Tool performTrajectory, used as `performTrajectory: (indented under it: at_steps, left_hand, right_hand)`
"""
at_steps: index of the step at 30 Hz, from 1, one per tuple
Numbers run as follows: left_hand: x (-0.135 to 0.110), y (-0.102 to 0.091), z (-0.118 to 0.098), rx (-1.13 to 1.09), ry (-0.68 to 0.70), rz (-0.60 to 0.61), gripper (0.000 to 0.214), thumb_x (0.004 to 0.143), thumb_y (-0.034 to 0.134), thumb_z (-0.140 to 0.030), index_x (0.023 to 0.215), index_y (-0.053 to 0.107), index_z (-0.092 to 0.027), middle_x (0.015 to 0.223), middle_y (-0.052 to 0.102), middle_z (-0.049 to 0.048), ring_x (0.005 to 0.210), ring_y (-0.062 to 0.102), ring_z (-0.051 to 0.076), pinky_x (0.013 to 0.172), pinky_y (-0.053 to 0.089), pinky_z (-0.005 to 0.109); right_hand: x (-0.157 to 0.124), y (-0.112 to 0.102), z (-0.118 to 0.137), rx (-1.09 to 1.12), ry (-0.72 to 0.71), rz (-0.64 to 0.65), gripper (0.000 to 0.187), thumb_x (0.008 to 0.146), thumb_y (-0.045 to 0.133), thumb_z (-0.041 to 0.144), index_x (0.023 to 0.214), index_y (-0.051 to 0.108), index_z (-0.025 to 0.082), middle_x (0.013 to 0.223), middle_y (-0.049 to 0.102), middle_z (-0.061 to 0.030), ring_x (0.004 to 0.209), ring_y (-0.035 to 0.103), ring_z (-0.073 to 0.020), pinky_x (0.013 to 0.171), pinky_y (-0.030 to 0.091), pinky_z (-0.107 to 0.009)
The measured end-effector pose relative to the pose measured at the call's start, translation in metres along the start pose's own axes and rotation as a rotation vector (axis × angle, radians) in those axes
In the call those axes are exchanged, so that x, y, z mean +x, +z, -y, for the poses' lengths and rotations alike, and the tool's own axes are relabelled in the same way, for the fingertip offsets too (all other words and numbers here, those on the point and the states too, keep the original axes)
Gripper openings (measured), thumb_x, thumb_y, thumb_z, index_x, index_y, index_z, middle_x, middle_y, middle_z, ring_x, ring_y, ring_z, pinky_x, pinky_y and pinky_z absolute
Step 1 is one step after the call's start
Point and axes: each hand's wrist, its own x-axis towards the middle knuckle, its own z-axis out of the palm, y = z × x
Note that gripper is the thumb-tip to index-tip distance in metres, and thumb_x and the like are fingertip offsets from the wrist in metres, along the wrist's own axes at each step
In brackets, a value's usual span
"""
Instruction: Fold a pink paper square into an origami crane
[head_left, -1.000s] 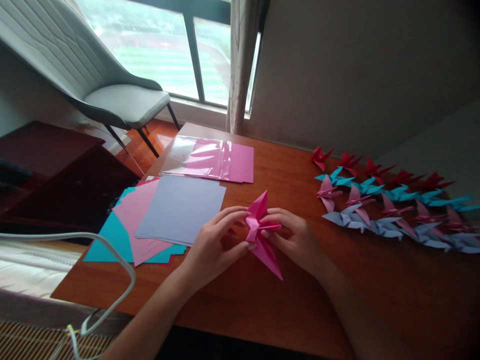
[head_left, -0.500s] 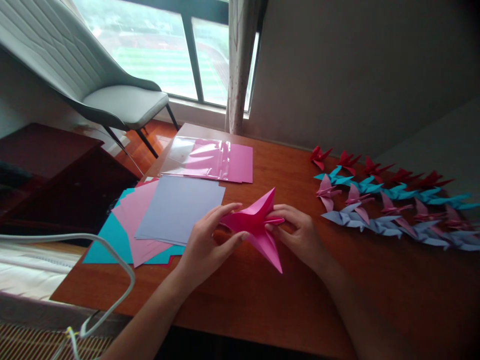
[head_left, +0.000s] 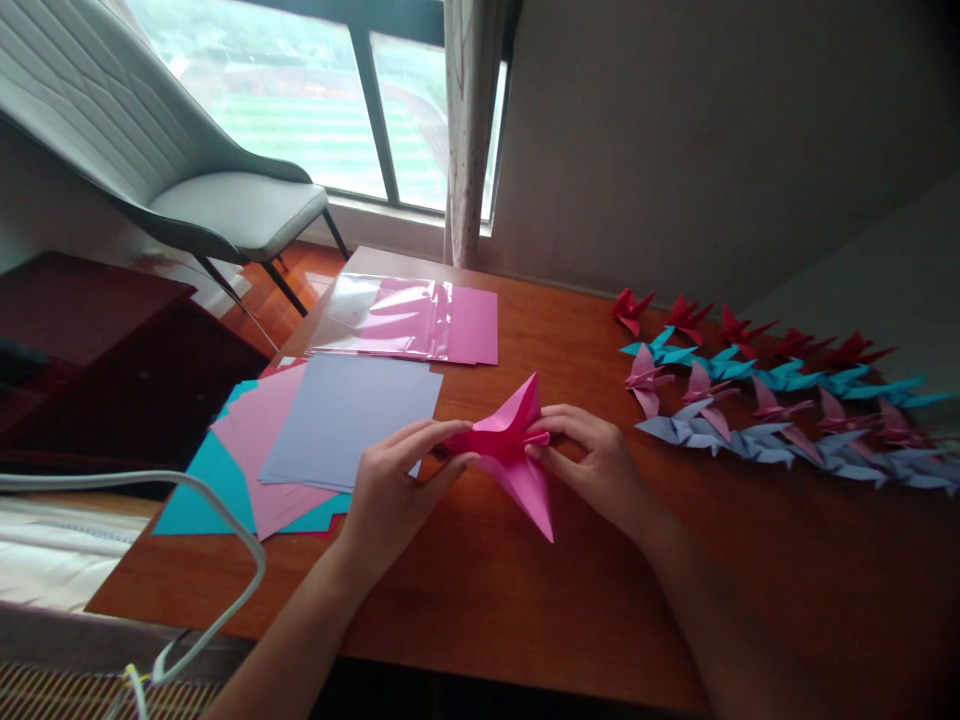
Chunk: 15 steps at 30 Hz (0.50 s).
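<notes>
Between my two hands is a bright pink origami crane point(head_left: 517, 480), held above the wooden table point(head_left: 465, 590) with its two pointed wings spread apart. My left hand point(head_left: 401, 475) pinches its left end between thumb and fingers. On the other side, the thumb and fingers of my right hand point(head_left: 592, 455) grip the narrow folded point at its right end. The fingertips cover parts of both ends. Just left of the crane, a stack of grey-blue paper squares point(head_left: 345, 420) lies partly behind my left hand.
Rows of finished cranes stand at the right: red point(head_left: 630, 310), turquoise point(head_left: 664, 348), light pink point(head_left: 645, 380) and grey-blue point(head_left: 682, 428). Pink sheets in a clear plastic sleeve point(head_left: 390, 315) lie at the back. Turquoise paper point(head_left: 206, 490) is at the left, near a white cable point(head_left: 251, 570).
My left thumb and fingers have closed together on the crane's left end, and its left part is narrower. My right hand keeps its grip. The view has shifted slightly.
</notes>
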Motion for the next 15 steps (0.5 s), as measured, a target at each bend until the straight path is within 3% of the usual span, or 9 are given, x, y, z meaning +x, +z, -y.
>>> performTrajectory:
  at_steps: [5,9,15]
  left_hand:
    - [-0.0005,-0.0002,-0.0014,0.010,0.012,-0.017,0.015,0.085,0.075,-0.021,0.101,0.075,-0.022,0.086,0.076,-0.0006,0.068,0.068,0.011,0.069,0.057,0.022]
    - [-0.0018,-0.0009,-0.0012,-0.070,-0.060,-0.001,0.016,0.082,0.079,-0.023,0.098,0.075,-0.021,0.087,0.077,0.0004,0.069,0.069,0.012,0.070,0.058,0.023]
    - [-0.0025,0.0040,-0.0002,-0.204,-0.141,0.173,0.037,0.079,0.081,-0.022,0.114,0.071,-0.021,0.105,0.077,0.0034,0.088,0.072,0.016,0.079,0.058,0.025]
  right_hand:
    - [0.0004,-0.0007,0.0009,-0.010,-0.003,0.008,0.006,0.089,0.071,0.028,0.093,0.072,0.024,0.103,0.074,-0.0060,0.092,0.071,-0.0205,0.075,0.059,-0.032]
    - [0.0006,0.0000,0.0020,-0.007,-0.008,0.007,0.005,0.089,0.071,0.026,0.092,0.072,0.023,0.101,0.074,-0.0062,0.092,0.071,-0.0209,0.079,0.058,-0.034]
    - [-0.0007,0.0043,0.0033,0.103,0.049,0.035,0.007,0.088,0.073,0.028,0.092,0.073,0.022,0.102,0.075,-0.0070,0.094,0.071,-0.0212,0.081,0.058,-0.033]
